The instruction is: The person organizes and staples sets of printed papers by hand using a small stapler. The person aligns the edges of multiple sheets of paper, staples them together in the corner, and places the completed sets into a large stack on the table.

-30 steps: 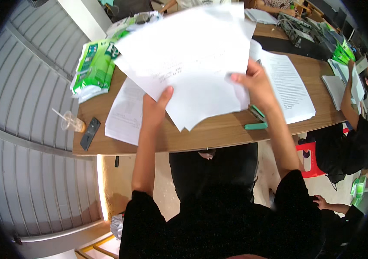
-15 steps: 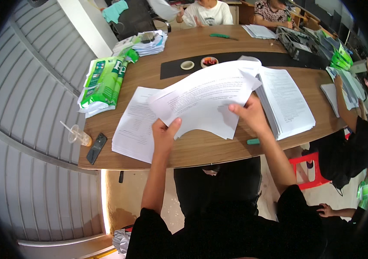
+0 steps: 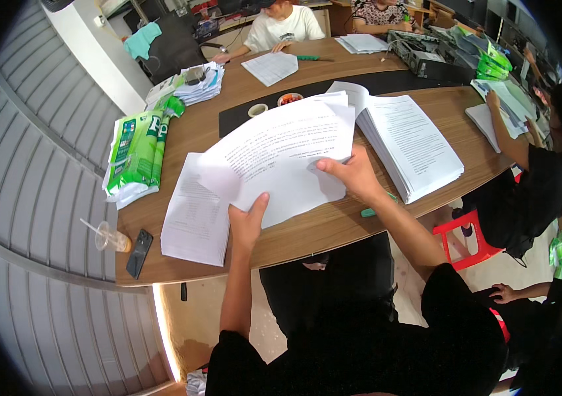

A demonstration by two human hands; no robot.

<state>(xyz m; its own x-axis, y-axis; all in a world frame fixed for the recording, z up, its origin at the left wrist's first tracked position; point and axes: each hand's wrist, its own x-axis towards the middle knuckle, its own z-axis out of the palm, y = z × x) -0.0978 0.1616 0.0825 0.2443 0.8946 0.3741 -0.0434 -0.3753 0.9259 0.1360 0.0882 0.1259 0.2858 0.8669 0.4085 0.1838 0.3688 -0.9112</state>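
Note:
Between my two hands I hold several printed sheets [image 3: 287,148], slightly bowed above the wooden table. My left hand [image 3: 248,221] pinches their near left edge, thumb on top. At the right edge my right hand [image 3: 352,173] grips them the same way, its thumb lying over the print. A stack of printed paper [image 3: 192,224] lies to the left, partly covered by the held sheets. On the right stands a thicker paper stack [image 3: 416,142], with a curled sheet [image 3: 350,92] at its far left corner. A green-handled tool [image 3: 368,212] lies partly hidden by my right forearm.
A phone [image 3: 139,254] and a plastic drink cup [image 3: 115,239] sit at the table's left edge, with green paper packaging [image 3: 134,155] beyond. Tape [image 3: 258,110] and a bowl of red bits [image 3: 289,99] rest on a dark strip. Other people sit around the table [image 3: 307,234].
The held sheets have flattened from a stronger bow. Across the table, a person's raised paper now lies on the tabletop. The whole view has shifted and tilted a little.

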